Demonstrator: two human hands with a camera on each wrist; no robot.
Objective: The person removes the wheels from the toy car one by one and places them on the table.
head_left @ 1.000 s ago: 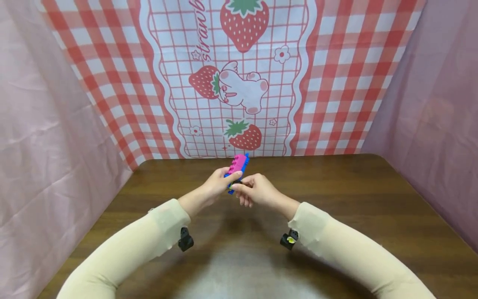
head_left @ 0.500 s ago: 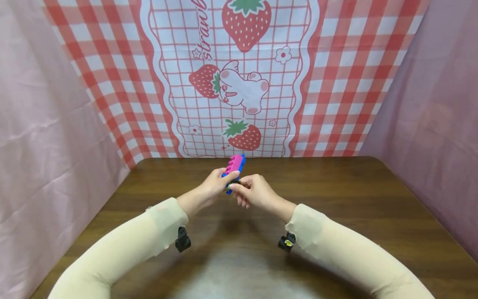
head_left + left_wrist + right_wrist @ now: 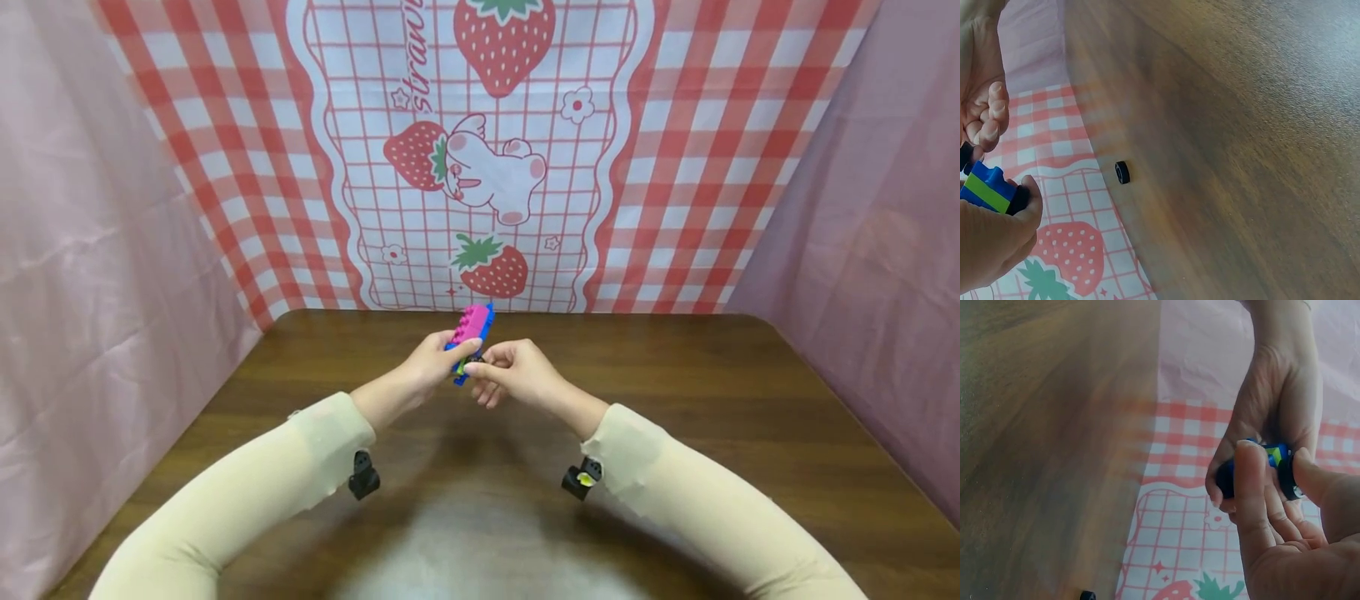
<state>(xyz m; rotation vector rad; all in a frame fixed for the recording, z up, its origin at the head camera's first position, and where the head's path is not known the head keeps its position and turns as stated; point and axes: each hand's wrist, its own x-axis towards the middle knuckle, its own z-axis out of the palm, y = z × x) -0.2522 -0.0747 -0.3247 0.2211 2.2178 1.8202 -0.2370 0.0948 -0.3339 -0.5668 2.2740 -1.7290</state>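
A small block toy (image 3: 472, 327) with a pink top and a blue base is held above the brown table (image 3: 675, 400), near its far edge. My left hand (image 3: 456, 352) grips the toy from the left, thumb on top. My right hand (image 3: 476, 363) pinches a black wheel (image 3: 1288, 475) at the toy's near end, with a second wheel (image 3: 1225, 478) beside it. In the left wrist view the blue base (image 3: 985, 187) shows a green stripe. One more black wheel (image 3: 1122, 172) lies loose on the table by the back cloth.
A red-checked strawberry cloth (image 3: 480, 167) hangs behind the table and pink cloth (image 3: 97, 250) closes both sides. Small black cameras (image 3: 363, 479) sit under both wrists. Cream sleeves cover both forearms.
The two hands and the toy have stayed near the same spot, shifting slightly up in the view. The black wheel in the right fingers has closed in against the toy's near end.
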